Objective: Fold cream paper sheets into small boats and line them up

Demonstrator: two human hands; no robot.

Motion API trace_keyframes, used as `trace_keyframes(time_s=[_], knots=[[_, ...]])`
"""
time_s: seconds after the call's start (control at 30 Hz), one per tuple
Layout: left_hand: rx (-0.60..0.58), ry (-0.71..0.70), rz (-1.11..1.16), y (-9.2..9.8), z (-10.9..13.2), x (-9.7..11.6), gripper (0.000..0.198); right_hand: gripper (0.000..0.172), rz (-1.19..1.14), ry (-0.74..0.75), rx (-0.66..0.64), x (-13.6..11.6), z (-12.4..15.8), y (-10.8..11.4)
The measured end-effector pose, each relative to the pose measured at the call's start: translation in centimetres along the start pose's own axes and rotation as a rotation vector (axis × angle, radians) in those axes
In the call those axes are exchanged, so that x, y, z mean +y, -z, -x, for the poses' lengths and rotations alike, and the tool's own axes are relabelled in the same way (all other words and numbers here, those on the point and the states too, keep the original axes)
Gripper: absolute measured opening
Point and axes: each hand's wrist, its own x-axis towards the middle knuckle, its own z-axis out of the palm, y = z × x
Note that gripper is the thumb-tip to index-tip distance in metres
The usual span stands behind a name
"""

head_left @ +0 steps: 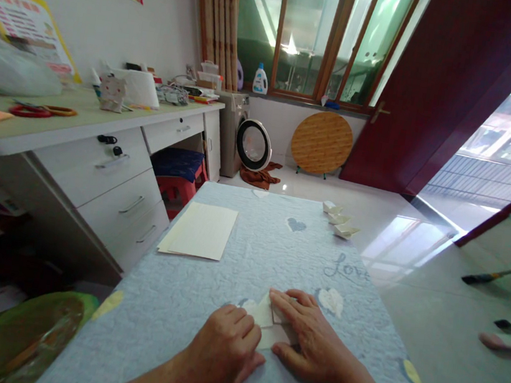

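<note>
A small folded piece of cream paper lies on the blue cloth-covered table between my two hands. My left hand is closed at its left edge, knuckles up; the fingertips are hidden, so what they pinch cannot be made out. My right hand rests on the right part of the paper, fingers stretched out flat over it and the thumb near its lower edge. Farther off on the left lies a stack of cream sheets. Several small folded paper shapes stand in a row at the far right corner.
The table has a quilted light blue cover. To the left stands a white desk with scissors on top. A green bin is at the lower left. A red stool is beside the desk.
</note>
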Motion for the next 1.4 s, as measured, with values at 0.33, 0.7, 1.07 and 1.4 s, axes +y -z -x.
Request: trace_keyframes(time_s=[0.33,0.7,1.07,1.4], knots=[[-0.022,0.029,0.196,0.2,-0.8,-0.9,0.042,0.046,-0.062,0.008,0.030,-0.4,0.5,0.8],[0.026,-0.065,0.150,-0.4,-0.8,-1.4,0.031,0.006,-0.014,0.036,0.116,-0.6,0.4,0.1],[0.113,-0.026,0.290,-0.4,-1.0,-1.7,0.019,0.013,-0.186,0.091,0.190,0.6,0.2,-0.6],[0.174,-0.045,0.237,-1.4,-1.2,-2.1,0.014,0.015,-0.055,0.048,0.173,0.0,0.0,-0.6]])
